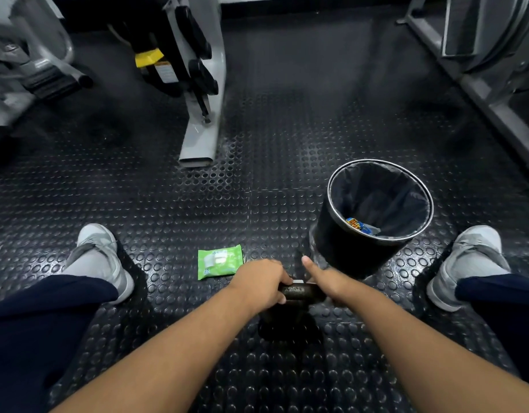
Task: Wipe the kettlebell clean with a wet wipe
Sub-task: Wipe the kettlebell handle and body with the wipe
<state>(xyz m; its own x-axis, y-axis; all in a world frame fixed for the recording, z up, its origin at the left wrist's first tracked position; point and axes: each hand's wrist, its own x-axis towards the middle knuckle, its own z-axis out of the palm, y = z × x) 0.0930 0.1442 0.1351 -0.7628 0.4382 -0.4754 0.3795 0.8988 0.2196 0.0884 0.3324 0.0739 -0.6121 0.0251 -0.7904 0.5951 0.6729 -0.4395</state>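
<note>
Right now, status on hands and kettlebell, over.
Left hand grips kettlebell handle; right hand at its other end, thumb up, fingers hidden. Kettlebell on floor. Wet wipe pack left of it, trash bin beyond; nothing blocking.

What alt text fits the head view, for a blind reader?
Left hand and right hand hold the handle of a black kettlebell on a studded rubber floor. A green wipe pack lies just left of them; a lined black bin stands ahead, to the right.

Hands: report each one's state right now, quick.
Left hand: closed, gripping the kettlebell handle.
Right hand: at the handle's other end, thumb out; fingers hidden, cannot tell.
</note>
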